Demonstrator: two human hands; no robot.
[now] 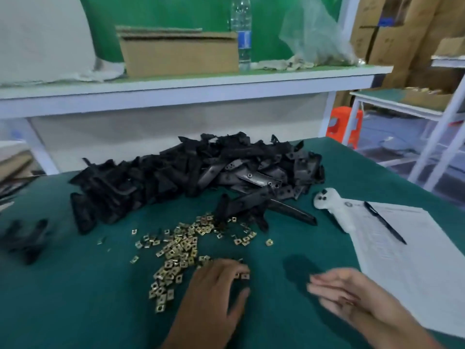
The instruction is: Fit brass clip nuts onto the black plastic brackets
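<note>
A big heap of black plastic brackets (201, 170) lies across the middle of the green table (75, 311). Brass clip nuts (181, 245) are scattered in front of the heap, trailing toward me. My left hand (216, 290) rests palm down at the near end of the nuts. Its fingertips touch a couple of nuts (244, 276) and its thumb is spread apart below them. My right hand (344, 295) hovers just right of it, blurred, with fingers stretched leftward and nothing in it.
A few separate brackets (25, 238) lie at the far left. A white object (334, 210), a printed sheet (412, 260) and a black pen (385, 222) sit on the right. A raised shelf (188, 86) behind carries a cardboard box (178, 54) and a water bottle (242, 34).
</note>
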